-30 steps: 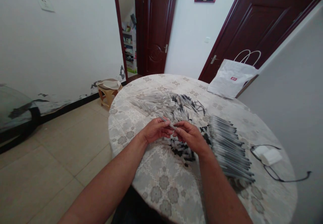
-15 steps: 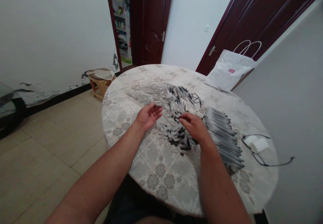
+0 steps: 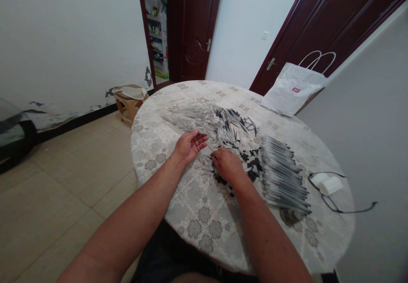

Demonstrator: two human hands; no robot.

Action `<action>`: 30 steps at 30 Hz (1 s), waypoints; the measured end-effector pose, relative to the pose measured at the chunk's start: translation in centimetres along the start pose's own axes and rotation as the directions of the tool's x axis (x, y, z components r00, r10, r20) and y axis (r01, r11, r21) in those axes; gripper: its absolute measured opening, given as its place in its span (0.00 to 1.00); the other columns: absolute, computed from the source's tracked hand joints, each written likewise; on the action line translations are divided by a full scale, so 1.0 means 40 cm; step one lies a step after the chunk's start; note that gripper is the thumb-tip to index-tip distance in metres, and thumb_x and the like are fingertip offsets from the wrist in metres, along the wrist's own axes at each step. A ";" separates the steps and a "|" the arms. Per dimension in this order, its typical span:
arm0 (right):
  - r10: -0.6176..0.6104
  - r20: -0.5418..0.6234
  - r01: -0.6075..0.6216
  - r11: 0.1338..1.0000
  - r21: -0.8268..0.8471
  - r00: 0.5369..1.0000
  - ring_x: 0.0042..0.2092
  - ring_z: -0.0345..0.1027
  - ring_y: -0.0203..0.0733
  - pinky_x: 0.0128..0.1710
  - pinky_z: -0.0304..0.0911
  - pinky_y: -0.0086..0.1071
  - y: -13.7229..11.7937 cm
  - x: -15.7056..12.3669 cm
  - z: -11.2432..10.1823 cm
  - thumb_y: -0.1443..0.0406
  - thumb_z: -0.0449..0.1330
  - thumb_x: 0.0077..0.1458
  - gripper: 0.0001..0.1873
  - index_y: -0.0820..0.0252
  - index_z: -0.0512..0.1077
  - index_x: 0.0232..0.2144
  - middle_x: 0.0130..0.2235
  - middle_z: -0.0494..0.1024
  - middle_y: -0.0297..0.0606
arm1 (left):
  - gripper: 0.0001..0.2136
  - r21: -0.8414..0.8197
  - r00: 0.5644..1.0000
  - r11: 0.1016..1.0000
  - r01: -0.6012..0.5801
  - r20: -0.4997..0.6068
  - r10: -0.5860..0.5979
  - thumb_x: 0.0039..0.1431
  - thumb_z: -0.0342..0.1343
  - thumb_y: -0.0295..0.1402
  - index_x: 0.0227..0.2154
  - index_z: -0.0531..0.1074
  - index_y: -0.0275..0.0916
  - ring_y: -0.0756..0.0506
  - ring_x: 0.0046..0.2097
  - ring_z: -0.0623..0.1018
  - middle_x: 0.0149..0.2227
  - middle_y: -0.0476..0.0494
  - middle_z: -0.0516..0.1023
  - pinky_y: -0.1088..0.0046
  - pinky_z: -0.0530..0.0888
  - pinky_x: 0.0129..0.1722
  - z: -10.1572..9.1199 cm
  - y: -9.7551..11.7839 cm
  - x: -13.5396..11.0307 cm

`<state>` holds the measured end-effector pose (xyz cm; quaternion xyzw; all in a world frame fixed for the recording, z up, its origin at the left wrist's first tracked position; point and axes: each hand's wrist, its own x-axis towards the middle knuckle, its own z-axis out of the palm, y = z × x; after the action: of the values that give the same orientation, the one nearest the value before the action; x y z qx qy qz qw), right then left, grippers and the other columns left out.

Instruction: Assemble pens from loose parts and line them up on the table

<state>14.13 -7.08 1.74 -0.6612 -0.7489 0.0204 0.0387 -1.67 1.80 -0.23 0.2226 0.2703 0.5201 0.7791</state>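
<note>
My left hand (image 3: 190, 147) is palm up at the near edge of a heap of whitish translucent pen barrels (image 3: 188, 115). Its thumb and forefinger pinch a thin pen barrel, while the other fingers curl loosely. Close by on the right, my right hand (image 3: 227, 163) has its fingertips pressed together over a mixed pile of white and black pen caps (image 3: 253, 170). Whatever those fingertips hold is too small and dark to name. Thin black pieces (image 3: 236, 116) lie beyond the hands. A neat row of assembled-looking pens (image 3: 283, 174) lies right of my right forearm.
All this is on a round table with a patterned cloth (image 3: 207, 225). Eyeglasses (image 3: 338, 210) and white rolls (image 3: 330, 185) lie at the right. A white paper bag (image 3: 291, 89) stands at the back right. A stool (image 3: 129, 104) is left of the table.
My right hand has moved left and slightly nearer, closer to my left hand, uncovering black caps behind it. My left hand keeps nearly the same pose. The view has shifted slightly.
</note>
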 end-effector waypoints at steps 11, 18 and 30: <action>0.126 -0.046 -0.128 0.990 -0.054 0.991 0.45 0.74 0.47 0.41 0.62 0.34 -0.025 0.020 0.029 0.61 0.55 0.65 0.11 0.59 0.76 0.43 0.44 0.79 0.46 | 0.05 0.027 1.000 1.000 -0.008 0.015 0.008 0.57 0.61 0.30 0.33 0.72 0.34 0.43 0.34 0.84 0.32 0.39 0.82 0.72 0.80 0.29 0.011 0.000 -0.011; 0.131 -0.070 -0.134 0.990 -0.034 0.989 0.42 0.74 0.47 0.40 0.61 0.34 -0.033 0.021 0.028 0.64 0.52 0.65 0.11 0.61 0.74 0.41 0.42 0.78 0.48 | 0.06 0.044 1.000 0.999 -0.013 0.021 0.012 0.56 0.62 0.30 0.32 0.72 0.34 0.44 0.34 0.84 0.32 0.39 0.82 0.73 0.79 0.30 0.014 0.000 -0.016; 0.237 -0.434 -0.003 0.880 0.475 0.869 0.39 0.72 0.44 0.45 0.63 0.34 0.042 0.016 0.043 0.65 0.53 0.61 0.13 0.61 0.73 0.46 0.38 0.80 0.42 | 0.07 0.067 0.999 0.998 -0.016 0.051 0.012 0.54 0.63 0.29 0.32 0.72 0.34 0.42 0.36 0.84 0.33 0.39 0.83 0.70 0.80 0.32 0.012 -0.003 -0.016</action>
<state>15.55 -6.22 -0.11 -0.6636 -0.6454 0.0350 0.3766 -1.49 1.13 0.18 0.2636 0.2663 0.5103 0.7741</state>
